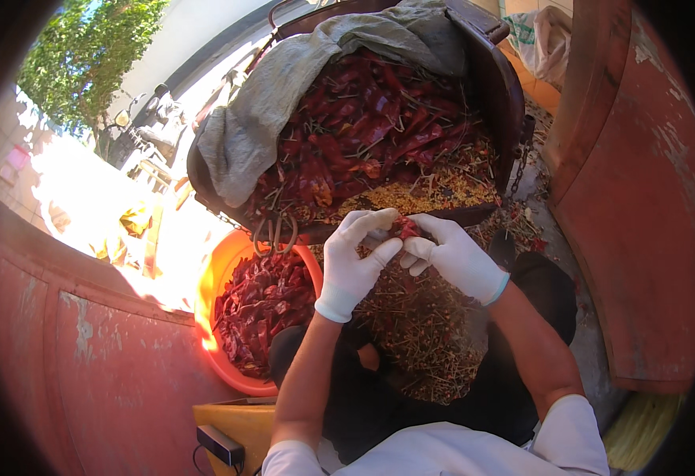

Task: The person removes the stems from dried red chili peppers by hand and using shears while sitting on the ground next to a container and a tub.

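Head view: the white-gloved left hand point(353, 258) and the white-gloved right hand point(462, 258) meet near the centre, thumbs and fingertips of both pinching a small, crumpled, glossy red dried chilli point(405, 230) between them; the gloves hide part of it, so how firmly each side grips I cannot tell. Such a pod is probably brittle; an uneven pull could split it and scatter seeds, and smooth glove fabric could let it slip. If dropped, it could land at six o'clock from the hands among the straw-coloured stem litter point(419, 341); the round orange plastic tub point(210, 337) of red pods sits at eight o'clock, not directly below. At twelve o'clock, the heaped dark-red chillies point(363, 119) and loose yellow seeds point(411, 194) lie near the open front of the dark metal cart point(500, 87); a knock there could spill some.
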### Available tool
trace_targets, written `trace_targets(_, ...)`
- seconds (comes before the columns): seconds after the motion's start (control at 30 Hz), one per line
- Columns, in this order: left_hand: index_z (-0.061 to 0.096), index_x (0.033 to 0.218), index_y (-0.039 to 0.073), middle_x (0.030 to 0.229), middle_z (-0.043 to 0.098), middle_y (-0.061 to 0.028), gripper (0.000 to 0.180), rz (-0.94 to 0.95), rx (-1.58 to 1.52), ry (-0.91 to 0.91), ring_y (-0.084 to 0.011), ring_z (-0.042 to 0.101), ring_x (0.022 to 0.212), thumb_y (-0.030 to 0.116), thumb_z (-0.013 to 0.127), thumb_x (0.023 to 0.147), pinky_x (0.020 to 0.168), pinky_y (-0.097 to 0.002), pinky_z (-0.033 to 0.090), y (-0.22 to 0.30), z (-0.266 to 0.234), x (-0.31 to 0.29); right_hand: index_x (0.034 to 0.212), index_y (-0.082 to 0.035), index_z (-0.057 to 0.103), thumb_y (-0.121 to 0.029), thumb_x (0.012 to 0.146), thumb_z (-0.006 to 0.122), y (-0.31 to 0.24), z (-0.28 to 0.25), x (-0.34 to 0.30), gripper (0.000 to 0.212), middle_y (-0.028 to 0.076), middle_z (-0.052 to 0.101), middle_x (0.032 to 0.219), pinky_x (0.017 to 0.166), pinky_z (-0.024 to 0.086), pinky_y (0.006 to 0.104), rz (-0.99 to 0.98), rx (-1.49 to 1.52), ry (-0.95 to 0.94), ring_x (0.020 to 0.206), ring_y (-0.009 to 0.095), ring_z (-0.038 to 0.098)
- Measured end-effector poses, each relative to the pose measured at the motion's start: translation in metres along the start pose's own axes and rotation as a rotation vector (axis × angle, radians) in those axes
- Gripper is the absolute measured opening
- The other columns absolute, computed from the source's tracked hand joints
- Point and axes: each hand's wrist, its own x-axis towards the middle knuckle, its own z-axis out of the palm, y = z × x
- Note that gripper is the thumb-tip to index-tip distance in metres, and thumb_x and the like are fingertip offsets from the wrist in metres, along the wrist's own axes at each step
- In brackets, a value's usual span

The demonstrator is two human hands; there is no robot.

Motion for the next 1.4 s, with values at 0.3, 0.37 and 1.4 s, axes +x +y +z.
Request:
trace_targets(0.3, 0.069, 0.124, 0.010, 0.115, 0.069, -0.0125, 0.039, -0.219, 1.069, 0.414, -0.0334, 0.068, 0.099, 0.026, 0.068, 0.089, 0.092, -0.0410, 0.052, -0.081, -0.104, 0.000, 0.135, 0.004, 0.055, -0.019, 0.104, 0.054, 0.000, 0.000, 0.002, 0.039, 0.008, 0.069, 0.091, 0.071, 0.057, 0.0287, -0.099, -0.086, 0.076, 0.078, 0.013, 0.067)
trace_targets(0.37, 0.066, 0.129, 0.014, 0.118, 0.069, -0.0133, 0.045, -0.420, 1.184, 0.374, -0.0353, 0.067, 0.102, 0.034, 0.067, 0.088, 0.093, -0.0436, 0.052, -0.090, -0.123, -0.008, 0.135, 0.003, 0.056, -0.020, 0.105, 0.053, -0.003, 0.002, 0.002, 0.038, 0.007, 0.069, 0.088, 0.070, 0.056, 0.0287, -0.124, -0.083, 0.052, 0.077, 0.012, 0.067)
trace_targets(1.4, 0.048, 0.136, -0.003, 0.084, 0.058, -0.0047, 0.056, -0.343, -0.511, 0.430, -0.0131, 0.058, 0.064, -0.004, 0.066, 0.083, 0.055, -0.0261, 0.048, -0.047, -0.074, -0.058, 0.133, -0.003, 0.059, -0.028, 0.102, 0.059, -0.009, 0.010, 0.007, 0.040, 0.004, 0.070, 0.082, 0.058, 0.047, 0.0230, -0.023, -0.036, 0.143, 0.069, 0.009, 0.067)
